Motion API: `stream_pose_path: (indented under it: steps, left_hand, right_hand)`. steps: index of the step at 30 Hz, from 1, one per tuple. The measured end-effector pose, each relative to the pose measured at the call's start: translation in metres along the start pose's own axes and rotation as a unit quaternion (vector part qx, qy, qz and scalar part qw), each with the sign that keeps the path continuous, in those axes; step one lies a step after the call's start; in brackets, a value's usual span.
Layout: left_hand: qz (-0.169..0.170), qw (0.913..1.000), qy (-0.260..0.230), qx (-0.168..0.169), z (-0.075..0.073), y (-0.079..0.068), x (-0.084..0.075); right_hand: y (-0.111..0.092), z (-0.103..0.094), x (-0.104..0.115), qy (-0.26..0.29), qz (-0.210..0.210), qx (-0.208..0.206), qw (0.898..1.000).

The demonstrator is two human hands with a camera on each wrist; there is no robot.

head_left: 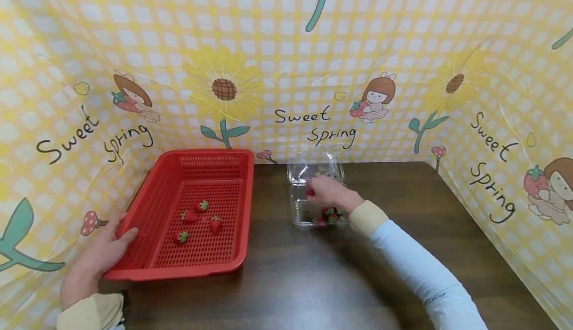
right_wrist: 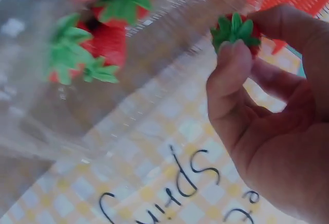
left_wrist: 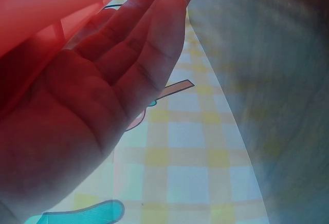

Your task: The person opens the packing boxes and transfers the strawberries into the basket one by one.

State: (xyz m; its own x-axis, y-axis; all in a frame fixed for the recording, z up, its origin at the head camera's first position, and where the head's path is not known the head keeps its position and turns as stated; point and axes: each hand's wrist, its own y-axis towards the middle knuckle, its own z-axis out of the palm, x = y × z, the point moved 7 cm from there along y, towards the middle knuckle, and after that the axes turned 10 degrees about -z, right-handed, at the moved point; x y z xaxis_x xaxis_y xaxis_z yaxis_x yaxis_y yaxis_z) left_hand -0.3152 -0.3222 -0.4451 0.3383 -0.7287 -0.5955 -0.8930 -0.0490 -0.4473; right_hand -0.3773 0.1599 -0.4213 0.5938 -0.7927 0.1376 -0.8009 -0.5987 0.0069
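Note:
My right hand [head_left: 329, 193] pinches a strawberry [right_wrist: 236, 31] between thumb and fingers, above a clear plastic clamshell box [head_left: 295, 215]. Several more strawberries [head_left: 331, 214] sit at the near right of that box, whose lid [head_left: 313, 170] stands open at the back. On the left, a red plastic basket [head_left: 248, 190] holds several strawberries [head_left: 191, 216], spread over its slotted floor. My left hand [head_left: 105, 248] grips the basket's left rim, with the thumb on top and the fingers outside; the left wrist view shows the palm and fingers [left_wrist: 149, 44] against the red wall.
Basket and box stand on a dark brown wooden table [head_left: 286, 280], with a strip of tabletop between them. A yellow checked cloth [head_left: 286, 61] with printed flowers and figures hangs close behind and along both sides.

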Motion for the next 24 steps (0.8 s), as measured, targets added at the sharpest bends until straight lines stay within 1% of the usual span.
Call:
stream_pose_path:
  steps: [3,6,10,13,15,18,24]
  left_hand:
    - [0.004,1.0,0.004,-0.003,-0.001,0.0,0.0]
    - [0.008,0.9999,0.01,-0.009,-0.002,0.0,-0.002]
    - [0.015,0.9998,0.011,-0.012,-0.002,-0.001,-0.003]
    - [0.015,0.9997,0.009,-0.014,-0.001,-0.002,-0.002]
    - [0.013,0.9998,0.005,-0.013,-0.001,-0.002,-0.002]
    - [0.008,0.9999,-0.005,-0.009,0.0,-0.002,-0.001]
    - [0.009,0.9998,-0.016,-0.011,0.001,-0.001,0.001]
  right_hand:
    - [0.002,-0.018,0.007,0.008,-0.01,-0.04,0.999]
    - [0.006,-0.038,0.016,0.027,-0.016,-0.085,0.996]
    - [0.013,-0.065,0.031,0.042,-0.032,-0.158,0.986]
    - [0.021,-0.082,0.047,0.049,-0.049,-0.195,0.978]
    - [0.028,-0.09,0.058,0.059,-0.055,-0.201,0.976]
    - [0.039,-0.1,0.075,0.064,-0.067,-0.199,0.976]
    - [0.064,-0.114,0.111,0.069,-0.09,-0.179,0.977]
